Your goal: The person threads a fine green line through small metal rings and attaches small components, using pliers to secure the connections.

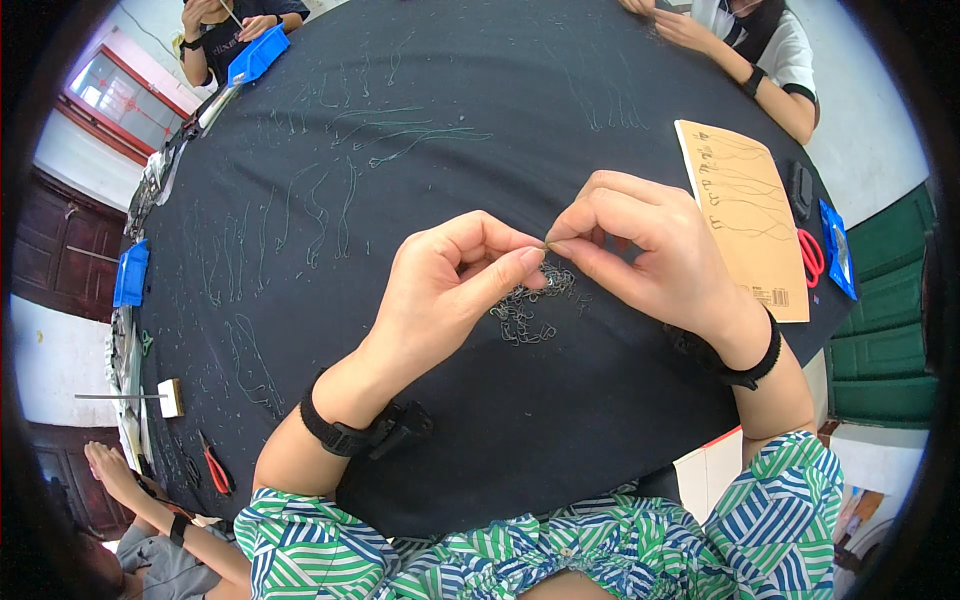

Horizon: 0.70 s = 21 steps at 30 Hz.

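Note:
My left hand [432,282] and my right hand [650,250] meet over the black cloth, both closed in a pinch with their fingertips nearly touching. Whatever they hold between the tips is too small to make out. Just below the fingertips lies a loose pile of small dark metal hooks [527,315], partly covered by my left fingers. Thin green lines [318,215] lie spread on the cloth beyond my left hand, some in loops. Right of my right hand rests a tan cardboard sheet [755,255] with hooks and thin lines laid across it.
Red-handled scissors [811,258], a blue packet [838,250] and a dark case [799,190] sit right of the cardboard. Red-handled pliers [215,468] and a white block with a rod [171,397] lie left. Blue trays [131,274] line the edge. Other people work around the table.

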{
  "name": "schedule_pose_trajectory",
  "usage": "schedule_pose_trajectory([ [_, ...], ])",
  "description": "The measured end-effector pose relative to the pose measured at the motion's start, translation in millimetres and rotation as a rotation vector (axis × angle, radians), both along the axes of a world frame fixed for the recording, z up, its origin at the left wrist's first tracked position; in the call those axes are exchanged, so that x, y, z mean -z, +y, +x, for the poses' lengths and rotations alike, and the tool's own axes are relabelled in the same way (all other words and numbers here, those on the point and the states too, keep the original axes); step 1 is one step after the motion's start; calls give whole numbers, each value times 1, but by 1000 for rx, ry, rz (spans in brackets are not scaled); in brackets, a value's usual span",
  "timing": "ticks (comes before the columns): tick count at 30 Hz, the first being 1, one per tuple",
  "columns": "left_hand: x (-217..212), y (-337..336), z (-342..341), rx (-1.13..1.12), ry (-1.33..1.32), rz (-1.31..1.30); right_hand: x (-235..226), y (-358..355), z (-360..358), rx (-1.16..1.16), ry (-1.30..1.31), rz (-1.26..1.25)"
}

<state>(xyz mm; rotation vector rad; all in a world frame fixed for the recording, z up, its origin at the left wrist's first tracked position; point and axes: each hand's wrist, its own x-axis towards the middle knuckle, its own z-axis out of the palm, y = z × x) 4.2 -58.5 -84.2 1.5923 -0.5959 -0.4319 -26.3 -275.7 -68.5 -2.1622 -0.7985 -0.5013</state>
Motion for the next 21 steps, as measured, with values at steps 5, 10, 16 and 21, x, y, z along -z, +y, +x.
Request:
schedule_pose_trajectory([
  [5, 0, 0, 0, -1, 2, -1, -1, -1, 0, -22, 4, -20],
  [10, 0, 0, 0, 6, 11, -8, 0, -2, 1, -37, 13, -24],
  [16, -2, 0, -1, 4, 22, 22, -1, -2, 0, -53, 33, -24],
  [21, 0, 3, 0, -7, 0, 25, -3, 0, -2, -33, 106, -13],
])
